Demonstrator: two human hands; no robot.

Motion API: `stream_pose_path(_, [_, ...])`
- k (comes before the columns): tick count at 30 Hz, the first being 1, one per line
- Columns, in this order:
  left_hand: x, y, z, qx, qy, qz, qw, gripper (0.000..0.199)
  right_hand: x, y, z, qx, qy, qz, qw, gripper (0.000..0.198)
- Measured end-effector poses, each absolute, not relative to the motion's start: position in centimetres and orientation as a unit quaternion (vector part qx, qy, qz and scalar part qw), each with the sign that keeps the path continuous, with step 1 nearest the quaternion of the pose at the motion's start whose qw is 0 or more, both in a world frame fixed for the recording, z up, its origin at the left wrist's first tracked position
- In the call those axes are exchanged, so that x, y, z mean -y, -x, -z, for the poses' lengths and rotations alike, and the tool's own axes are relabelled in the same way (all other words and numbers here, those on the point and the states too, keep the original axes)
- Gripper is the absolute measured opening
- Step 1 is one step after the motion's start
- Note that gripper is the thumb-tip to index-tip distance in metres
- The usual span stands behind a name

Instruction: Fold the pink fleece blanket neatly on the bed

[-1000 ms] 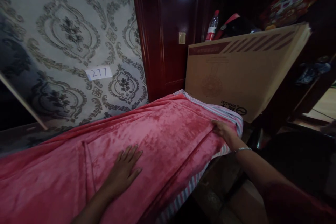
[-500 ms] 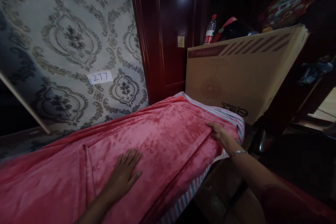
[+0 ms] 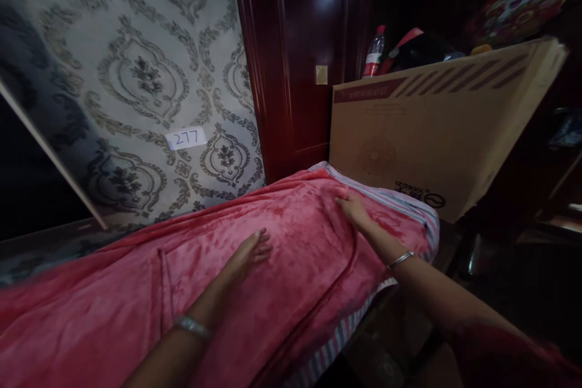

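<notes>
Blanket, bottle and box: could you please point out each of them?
Blanket [image 3: 297, 254], head view: its pink top surface.
Bottle [image 3: 373, 58], head view: its label.
Box [image 3: 422, 127], head view: its broad front side.

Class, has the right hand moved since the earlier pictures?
Yes: judged against the cardboard box, the right hand has moved leftward in view.

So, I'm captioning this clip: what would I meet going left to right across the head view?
Pale slanting strip, white label reading 277, left hand, small square plate, right hand, silver bracelet on that wrist, red picture.
</notes>
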State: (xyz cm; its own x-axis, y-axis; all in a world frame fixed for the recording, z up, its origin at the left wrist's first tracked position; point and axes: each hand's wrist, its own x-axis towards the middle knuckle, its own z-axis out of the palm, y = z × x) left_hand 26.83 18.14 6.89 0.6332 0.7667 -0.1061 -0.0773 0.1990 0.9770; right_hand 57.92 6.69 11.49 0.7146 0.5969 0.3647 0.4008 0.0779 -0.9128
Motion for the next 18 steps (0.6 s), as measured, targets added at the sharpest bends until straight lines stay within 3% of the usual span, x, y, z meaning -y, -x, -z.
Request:
stream_pose_path(5, [-20.1,-30.2,-7.2,-0.311,-0.406,-0.307,0.803,0.055,-6.0,-49.6,-11.7,0.585,0.621,-0.101,0.512,0.019])
stream_pose_path(10, [-20.7,-30.6,-6.8,-0.262,-0.368,-0.42,0.787,0.048,-1.3,-44.6,-8.4,0.736,0.563,-0.12,0.357,0.031])
stream_pose_path(18, [-22.1,-30.3,-7.3,-0.34,-0.405,-0.477,0.702,0.02,1.1,-44.3,-7.9,0.747,0.526,-0.133,0.385,0.043])
